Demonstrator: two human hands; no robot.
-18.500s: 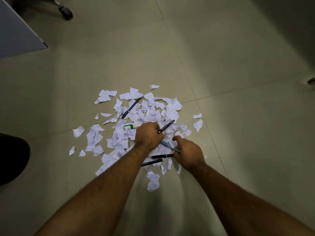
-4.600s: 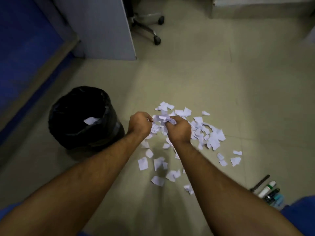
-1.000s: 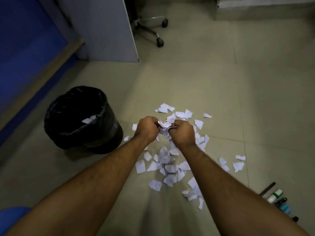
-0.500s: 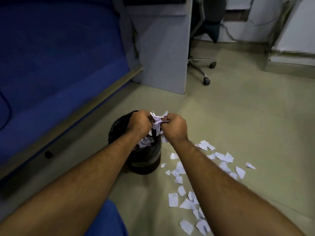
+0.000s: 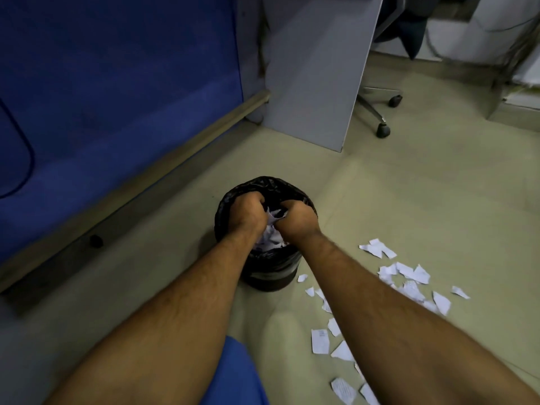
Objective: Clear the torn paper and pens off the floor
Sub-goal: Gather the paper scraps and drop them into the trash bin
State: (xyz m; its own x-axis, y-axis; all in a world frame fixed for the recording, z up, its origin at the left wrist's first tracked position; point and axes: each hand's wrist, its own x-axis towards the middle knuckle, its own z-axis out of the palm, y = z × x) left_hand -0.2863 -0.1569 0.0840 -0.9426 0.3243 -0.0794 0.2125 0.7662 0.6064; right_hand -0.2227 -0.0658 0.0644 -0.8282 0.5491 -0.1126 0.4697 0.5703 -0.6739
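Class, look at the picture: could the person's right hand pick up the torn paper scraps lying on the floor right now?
Probably not yet: the right hand is over the bin, gripping a paper bundle; the floor scraps lie unobstructed.

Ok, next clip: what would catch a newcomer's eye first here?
Both hands, left hand and right hand, are bunched together over the black-lined bin at centre frame, gripping a wad of torn paper above scraps already inside. To the right of the bin, white paper scraps lie scattered across the floor.
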